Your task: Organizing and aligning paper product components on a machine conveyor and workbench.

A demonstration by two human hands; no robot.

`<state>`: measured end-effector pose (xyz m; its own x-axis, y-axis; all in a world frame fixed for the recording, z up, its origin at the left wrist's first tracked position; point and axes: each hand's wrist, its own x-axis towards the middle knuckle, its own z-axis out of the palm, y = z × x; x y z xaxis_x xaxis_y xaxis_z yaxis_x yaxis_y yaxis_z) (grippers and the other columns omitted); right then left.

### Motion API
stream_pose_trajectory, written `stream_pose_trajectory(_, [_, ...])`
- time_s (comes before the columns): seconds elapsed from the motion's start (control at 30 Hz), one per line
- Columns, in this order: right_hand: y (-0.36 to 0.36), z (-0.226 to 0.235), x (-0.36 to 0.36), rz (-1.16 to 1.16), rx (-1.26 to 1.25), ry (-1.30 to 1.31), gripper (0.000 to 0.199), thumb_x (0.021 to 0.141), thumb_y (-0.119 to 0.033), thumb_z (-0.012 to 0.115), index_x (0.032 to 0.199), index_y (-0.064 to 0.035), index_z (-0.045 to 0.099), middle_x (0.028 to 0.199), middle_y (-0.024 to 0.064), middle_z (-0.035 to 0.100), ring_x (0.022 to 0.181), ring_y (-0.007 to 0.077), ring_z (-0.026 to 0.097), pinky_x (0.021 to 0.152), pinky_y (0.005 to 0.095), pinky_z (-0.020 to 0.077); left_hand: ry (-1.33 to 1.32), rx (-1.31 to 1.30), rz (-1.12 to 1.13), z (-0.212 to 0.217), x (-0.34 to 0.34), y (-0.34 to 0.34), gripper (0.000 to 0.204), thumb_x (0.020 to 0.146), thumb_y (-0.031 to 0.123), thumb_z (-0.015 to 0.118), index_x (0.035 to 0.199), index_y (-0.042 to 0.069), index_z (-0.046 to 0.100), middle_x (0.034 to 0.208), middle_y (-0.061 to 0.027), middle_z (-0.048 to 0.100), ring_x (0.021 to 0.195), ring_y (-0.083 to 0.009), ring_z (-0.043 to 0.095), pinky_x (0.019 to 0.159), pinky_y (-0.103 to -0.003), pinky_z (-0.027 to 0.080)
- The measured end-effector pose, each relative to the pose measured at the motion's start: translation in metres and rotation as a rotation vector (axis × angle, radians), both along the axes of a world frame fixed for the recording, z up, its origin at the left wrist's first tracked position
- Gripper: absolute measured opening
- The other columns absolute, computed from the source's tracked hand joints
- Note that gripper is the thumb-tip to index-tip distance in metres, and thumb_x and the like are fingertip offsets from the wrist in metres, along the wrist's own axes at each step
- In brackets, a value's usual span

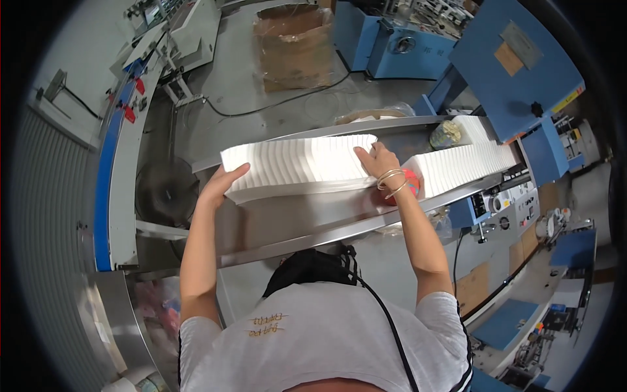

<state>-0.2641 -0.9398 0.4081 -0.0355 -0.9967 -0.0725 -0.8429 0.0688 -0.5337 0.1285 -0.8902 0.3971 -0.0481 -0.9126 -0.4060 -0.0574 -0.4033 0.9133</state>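
Note:
A long row of white folded paper pieces [300,164], pressed together on edge, spans the space between my two hands over a metal trough [281,230]. My left hand [222,186] grips its left end, thumb on top. At the other end my right hand [380,162] clasps it, thumb and fingers around the corner; bracelets circle that wrist. Whether the row touches the trough's bottom, I cannot tell. Partly behind my right wrist lies a reddish round object [411,178]. Right of it, a second white row [464,168] of similar pieces stands in the trough.
A wrapped cylindrical object [445,134] sits at the trough's far side. Blue machinery [516,72] rises at the trough's right end. A long blue-edged machine [104,196] borders the left. Beyond the trough stand a big cardboard box [294,55] and a black cable [274,104] on the floor.

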Motion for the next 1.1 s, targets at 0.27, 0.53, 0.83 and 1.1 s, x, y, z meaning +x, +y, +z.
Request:
stream_pose_trajectory(0.27, [0.02,0.002,0.057,0.195,0.213,-0.292,0.08,0.08,-0.064,0.057,0.117,0.0072,0.054,0.09,0.0206,0.066,0.086,0.0272,0.064,0.078,0.0335,0.049,-0.014,0.022,0.041,0.014,0.072,0.04,0.077,0.081,0.035,0.07,0.14,0.002,0.034,0.135,-0.0112,0.046,0.125,-0.0213,0.042,0.103,-0.032,0.031])
stream_pose_trajectory(0.53, [0.01,-0.06,0.008,-0.096,0.728,-0.774,0.1,0.076,-0.083,0.036,0.147,-0.013,0.024,0.154,0.0089,0.02,0.143,0.0278,0.008,0.106,0.0597,0.0109,0.016,0.031,0.024,0.003,0.051,0.073,0.065,0.082,0.029,0.07,0.134,0.003,0.041,0.128,-0.0081,0.053,0.114,-0.0184,0.052,0.096,-0.031,0.039])
stream_pose_trajectory(0.83, [0.023,-0.033,-0.013,-0.036,0.753,-1.298,0.061,0.094,-0.049,0.047,0.134,-0.0031,0.045,0.129,0.0085,0.055,0.119,0.0182,0.052,0.101,0.0308,0.0395,0.187,0.094,0.247,0.01,0.044,0.082,0.068,0.082,0.036,0.07,0.133,0.002,0.04,0.124,-0.0091,0.053,0.111,-0.0172,0.054,0.093,-0.031,0.043])
stream_pose_trajectory(1.1, [0.038,-0.006,0.035,0.166,0.66,-0.861,0.066,0.08,-0.032,0.073,0.131,0.0008,0.047,0.129,0.0082,0.053,0.119,0.0187,0.048,0.101,0.0294,0.034,0.091,-0.133,-0.064,0.037,0.015,0.086,0.052,0.084,0.035,0.068,0.123,0.003,0.054,0.118,-0.0075,0.06,0.107,-0.0159,0.057,0.092,-0.03,0.043])
